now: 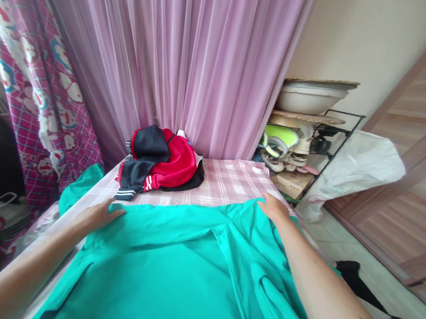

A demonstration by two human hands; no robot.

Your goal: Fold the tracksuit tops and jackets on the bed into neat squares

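Note:
A wide green garment lies spread over the checked cloth of the table, its far edge running between my two hands. At the far left corner my left hand grips the fabric, thumb on top. My right hand pinches the far right corner, fingers closed on the cloth. Loose folds run down the right side of the garment. More green fabric hangs past the table's left edge. Just beyond the garment sits a bundled red and navy jacket with white-striped cuffs.
The pink checked tablecloth shows behind the garment. Purple curtains hang at the far edge. To the right stand a black shoe rack carrying basins and shoes, and a white plastic bag. A wooden door is beyond.

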